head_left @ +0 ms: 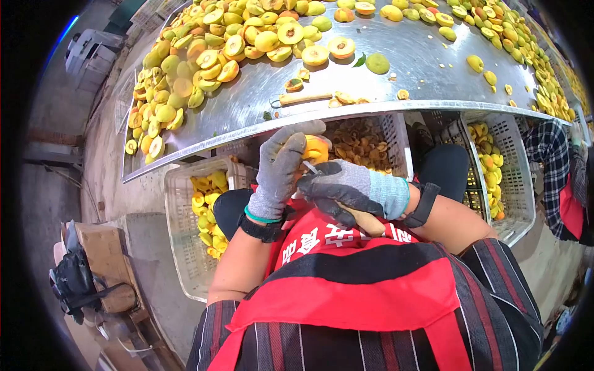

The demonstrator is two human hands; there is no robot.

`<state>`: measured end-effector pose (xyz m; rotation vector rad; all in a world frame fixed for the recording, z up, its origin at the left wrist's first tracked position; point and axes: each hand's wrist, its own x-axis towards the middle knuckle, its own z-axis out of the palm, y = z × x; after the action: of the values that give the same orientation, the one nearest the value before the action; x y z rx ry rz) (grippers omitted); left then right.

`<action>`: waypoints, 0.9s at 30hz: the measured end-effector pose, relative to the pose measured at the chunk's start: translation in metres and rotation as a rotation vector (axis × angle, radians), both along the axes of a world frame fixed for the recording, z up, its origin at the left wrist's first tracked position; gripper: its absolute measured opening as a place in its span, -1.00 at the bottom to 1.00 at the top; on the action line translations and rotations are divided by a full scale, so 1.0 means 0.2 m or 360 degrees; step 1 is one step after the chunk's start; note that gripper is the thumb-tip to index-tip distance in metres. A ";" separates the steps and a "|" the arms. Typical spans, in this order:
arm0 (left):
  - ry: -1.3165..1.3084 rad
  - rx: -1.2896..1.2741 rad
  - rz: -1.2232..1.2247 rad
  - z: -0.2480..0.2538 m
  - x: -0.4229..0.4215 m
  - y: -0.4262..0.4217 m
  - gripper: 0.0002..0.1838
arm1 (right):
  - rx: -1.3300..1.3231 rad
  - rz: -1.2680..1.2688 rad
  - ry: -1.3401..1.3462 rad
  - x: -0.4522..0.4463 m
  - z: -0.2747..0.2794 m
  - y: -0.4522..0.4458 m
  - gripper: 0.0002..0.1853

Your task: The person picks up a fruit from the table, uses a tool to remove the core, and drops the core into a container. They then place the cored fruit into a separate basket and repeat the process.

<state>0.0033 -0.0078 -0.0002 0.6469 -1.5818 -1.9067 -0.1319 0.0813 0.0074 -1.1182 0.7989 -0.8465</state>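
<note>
In my gloved left hand (281, 164) I hold a yellow-orange peach half (317, 148), fingers wrapped round it. My gloved right hand (346, 188) is closed round a pitting knife (365, 221), its pale wooden handle pointing down toward my apron. The thin metal end of the tool meets the peach, though its exact tip is partly hidden by my fingers. Both hands are close together over my lap, just below the table's front edge. On the metal table (346, 80) ahead lies a second wooden-handled tool (306, 97) with a metal loop, beside small peach scraps (343, 99).
Halved peaches (247, 37) are heaped at the table's left, and more (550, 93) at the right. Below stand a left crate (179, 241) of yellow peach pieces, a middle crate of brownish scraps (362, 145) and a right crate (516, 185). Another person's plaid sleeve (544, 161) is at right.
</note>
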 end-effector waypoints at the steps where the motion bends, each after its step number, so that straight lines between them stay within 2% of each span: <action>1: 0.0044 -0.0024 0.0008 0.00 -0.01 0.00 -0.46 | 0.0236 -0.0014 -0.0149 0.00 -0.01 0.00 -0.74; 2: 0.0044 -0.0027 0.0015 -0.01 -0.02 0.01 -0.46 | 0.0234 -0.0007 -0.0148 0.00 0.00 0.01 -0.74; 4: 0.0260 0.0036 0.0103 -0.04 -0.03 0.02 -0.55 | 0.0639 -0.0126 -0.0475 0.01 0.03 0.03 -0.74; 5: 0.0289 0.0107 0.0155 -0.03 -0.04 0.04 -0.53 | 0.0725 -0.0180 -0.0601 0.02 0.04 0.04 -0.73; 12: 0.0411 0.0106 0.0344 -0.05 -0.09 0.07 -0.54 | 0.0709 -0.0161 -0.0790 0.04 0.04 0.05 -0.69; 15: 0.0291 -0.0086 0.0418 -0.05 -0.09 0.06 -0.54 | 0.0869 -0.0257 -0.0915 0.04 0.04 0.05 -0.70; 17: 0.0084 -0.0427 0.0381 -0.06 -0.09 0.05 -0.50 | 0.0920 -0.0204 -0.1072 0.04 0.01 0.05 -0.71; 18: 0.0085 -0.0423 0.0389 -0.06 -0.09 0.06 -0.50 | 0.0926 -0.0199 -0.1068 0.03 0.00 0.05 -0.71; 20: 0.0369 0.0191 0.0414 -0.03 -0.12 0.08 -0.53 | 0.1010 -0.0116 -0.1349 0.03 -0.03 0.04 -0.71; 24: 0.0325 0.0110 0.0450 -0.06 -0.13 0.06 -0.52 | 0.0983 -0.0088 -0.1356 0.03 -0.07 0.03 -0.69; 27: 0.0480 0.0320 0.0482 -0.07 -0.14 0.06 -0.50 | 0.0860 -0.0031 -0.1397 0.03 -0.09 0.03 -0.72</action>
<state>-0.0255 0.0046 -0.0144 0.6088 -1.0518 -1.8439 -0.1257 0.0870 -0.0112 -0.1966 0.2569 -0.9464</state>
